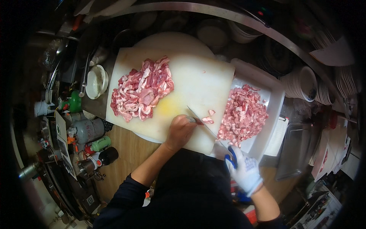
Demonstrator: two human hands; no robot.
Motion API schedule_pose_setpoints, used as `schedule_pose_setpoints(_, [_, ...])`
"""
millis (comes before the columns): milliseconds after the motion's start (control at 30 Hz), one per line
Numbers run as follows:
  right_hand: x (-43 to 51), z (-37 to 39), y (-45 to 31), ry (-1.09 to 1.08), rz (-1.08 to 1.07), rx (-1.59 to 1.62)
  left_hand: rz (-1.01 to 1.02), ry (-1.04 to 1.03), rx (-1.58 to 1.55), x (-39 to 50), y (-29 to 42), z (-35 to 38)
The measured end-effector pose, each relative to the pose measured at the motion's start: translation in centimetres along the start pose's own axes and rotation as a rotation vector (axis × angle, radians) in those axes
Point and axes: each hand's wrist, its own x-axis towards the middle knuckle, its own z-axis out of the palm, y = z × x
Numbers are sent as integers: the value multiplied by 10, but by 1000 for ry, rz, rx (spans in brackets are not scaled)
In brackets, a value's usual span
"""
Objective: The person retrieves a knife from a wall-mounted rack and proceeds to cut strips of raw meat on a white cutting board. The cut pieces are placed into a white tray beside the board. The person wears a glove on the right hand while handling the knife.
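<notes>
My bare left hand [179, 131] rests near the front edge of a white cutting board [200, 83], its fingers on a small bit of meat [199, 122] against the blade. A white and blue work glove covers my right hand [244, 167], which grips a long knife [211, 131]. The blade slants across the board's right front part. Just right of the blade lie a few cut meat pieces [208, 120]. A heap of raw meat strips [144, 88] covers the board's left half. Diced meat [244, 113] is piled in a white plastic tray [276, 86] against the board's right side.
Stacked bowls [301, 83] stand beyond the tray, beside a clipboard [276, 136] and a dark, flat, clear-looking tray [294, 148]. At left are a white bowl [96, 81], a grey gas cylinder [88, 130] and a green bottle [100, 143]. A metal shelf edge [206, 10] arches across the back.
</notes>
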Motion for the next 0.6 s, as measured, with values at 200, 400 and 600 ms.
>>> schedule_pose_setpoints(200, [35, 27, -18, -44, -27, 0, 84, 39, 0, 2, -3, 4])
schedule_pose_setpoints(400, [51, 43, -20, 7, -15, 66, -98, 82, 72, -5, -6, -3])
schedule_pose_setpoints(600, [-2, 11, -16, -79, 46, 6, -38, 65, 3, -7, -8, -7])
